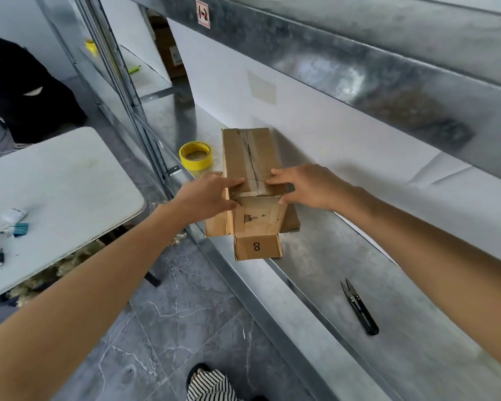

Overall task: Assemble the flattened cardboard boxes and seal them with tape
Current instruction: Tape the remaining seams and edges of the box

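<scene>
Pressing down with left hand [211,195] and right hand [304,186] on the near end of the cardboard box [249,151] at frame centre, with fingers fairly straight on its top and thumbs over the near edge. Seemingly partway through: seam along the top already taped, but near-end flaps, including the flap marked 8 [258,246], still splayed and unsealed. Further out, yellow tape roll [196,155] just left of the box, thread snips [359,306] lower right on the metal shelf [330,264].
</scene>
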